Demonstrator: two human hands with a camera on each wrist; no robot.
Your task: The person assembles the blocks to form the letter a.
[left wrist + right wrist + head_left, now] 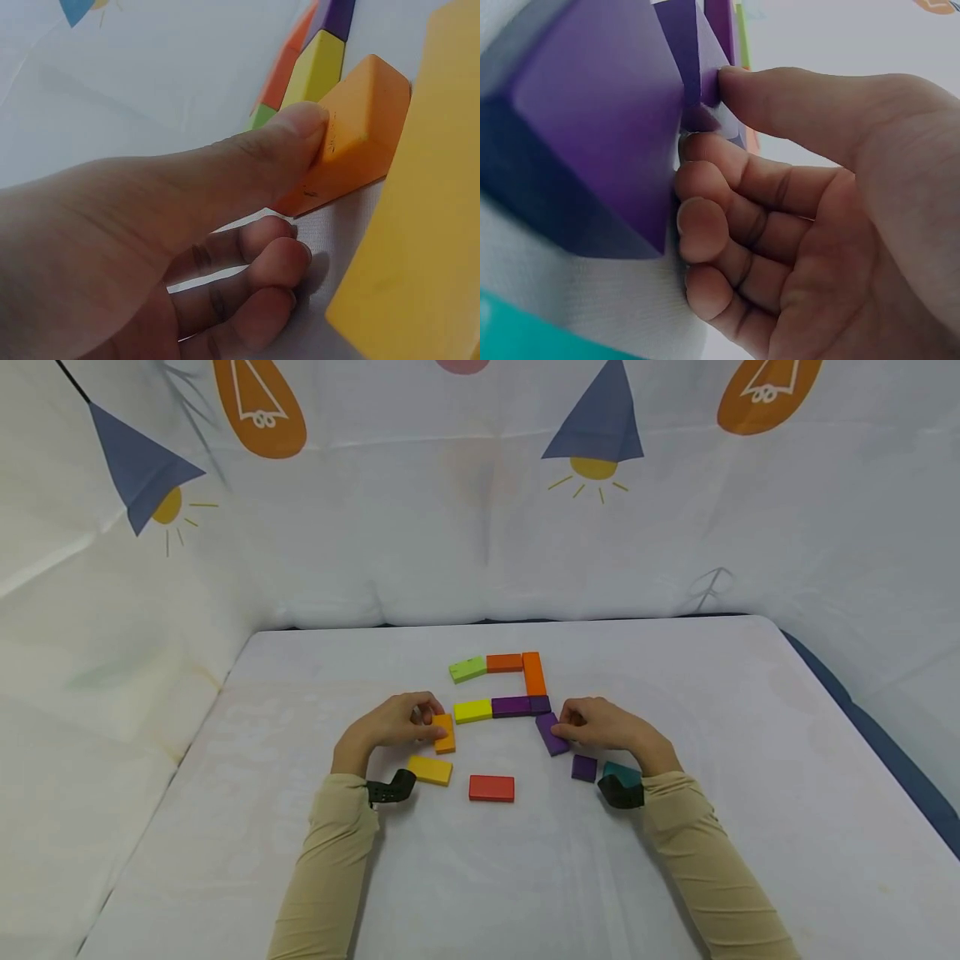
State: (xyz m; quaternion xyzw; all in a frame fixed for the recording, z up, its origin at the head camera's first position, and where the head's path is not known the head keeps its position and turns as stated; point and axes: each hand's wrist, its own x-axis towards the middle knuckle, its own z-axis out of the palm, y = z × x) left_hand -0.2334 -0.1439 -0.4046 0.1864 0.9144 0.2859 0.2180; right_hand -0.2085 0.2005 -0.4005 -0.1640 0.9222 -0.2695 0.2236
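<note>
Pinches light orange block [447, 742] with curled left hand [395, 720], slanted purple block [551, 740] with curled right hand [609, 725], short of table's far edge [360, 632].

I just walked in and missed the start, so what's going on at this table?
Someone's left hand pinches an orange block while their right hand pinches a purple block. On the table, a bent line of six blocks runs from a lime block round to a yellow block. An amber block, a red block, a small dark block and a teal block lie outside it, nearer the person.
</note>
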